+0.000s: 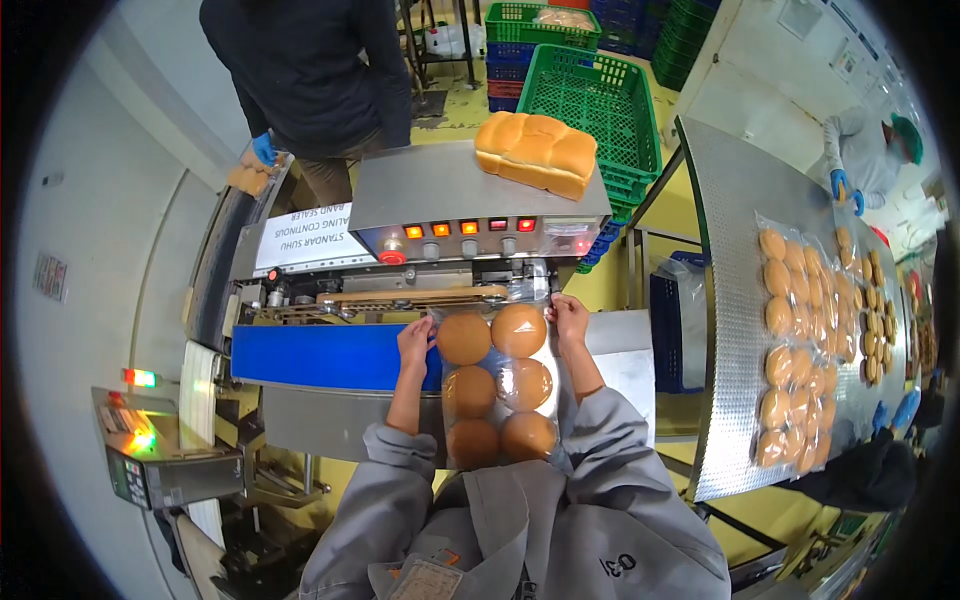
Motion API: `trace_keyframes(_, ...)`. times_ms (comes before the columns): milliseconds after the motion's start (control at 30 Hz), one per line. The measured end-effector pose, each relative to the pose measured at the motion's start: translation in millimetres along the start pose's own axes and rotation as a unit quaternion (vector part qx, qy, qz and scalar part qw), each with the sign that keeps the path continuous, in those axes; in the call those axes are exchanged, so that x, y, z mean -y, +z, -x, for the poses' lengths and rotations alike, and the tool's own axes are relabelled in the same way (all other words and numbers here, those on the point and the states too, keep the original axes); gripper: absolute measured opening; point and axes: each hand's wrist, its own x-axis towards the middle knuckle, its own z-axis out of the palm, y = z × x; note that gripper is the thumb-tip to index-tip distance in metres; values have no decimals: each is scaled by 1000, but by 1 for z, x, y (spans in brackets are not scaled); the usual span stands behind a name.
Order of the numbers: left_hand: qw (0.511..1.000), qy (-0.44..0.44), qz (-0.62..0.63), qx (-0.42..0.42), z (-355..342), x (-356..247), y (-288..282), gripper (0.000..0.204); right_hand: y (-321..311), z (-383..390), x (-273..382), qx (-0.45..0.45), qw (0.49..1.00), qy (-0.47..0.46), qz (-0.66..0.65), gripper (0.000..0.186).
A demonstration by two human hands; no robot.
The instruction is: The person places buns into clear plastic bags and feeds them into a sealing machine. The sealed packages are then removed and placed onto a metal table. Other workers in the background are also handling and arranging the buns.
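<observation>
In front of me is a clear plastic bag of round brown buns (497, 385), the buns lying in two columns. My left hand (415, 342) pinches the bag's far left corner, over the edge of a blue conveyor belt (325, 355). At the far right corner my right hand (570, 320) is closed on the plastic. The bag's far edge lies at the band sealer (480, 225), a steel box with lit orange and red switches and a red button. On top of the sealer rests a golden loaf of bread (537, 153).
A steel table (735, 400) with several bagged buns (795, 340) stands on the right. Green crates (590, 100) are stacked behind the sealer. A person in dark clothes (310, 70) works at the far left, another in white (865, 150) at the far right. A control box (165, 450) stands left.
</observation>
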Motion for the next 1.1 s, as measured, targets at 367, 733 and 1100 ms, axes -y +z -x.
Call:
trace_keyframes(367, 988, 134, -46, 66, 96, 52, -105, 47, 6, 186, -123, 64, 974, -83, 203, 53)
trace_keyframes(733, 996, 32, -41, 68, 99, 34, -183, 47, 85, 241, -44, 260, 930, 259, -34, 38)
trace_keyframes(1100, 998, 12, 6, 60, 70, 25, -257, 47, 135, 246, -121, 270, 932, 242, 4, 29)
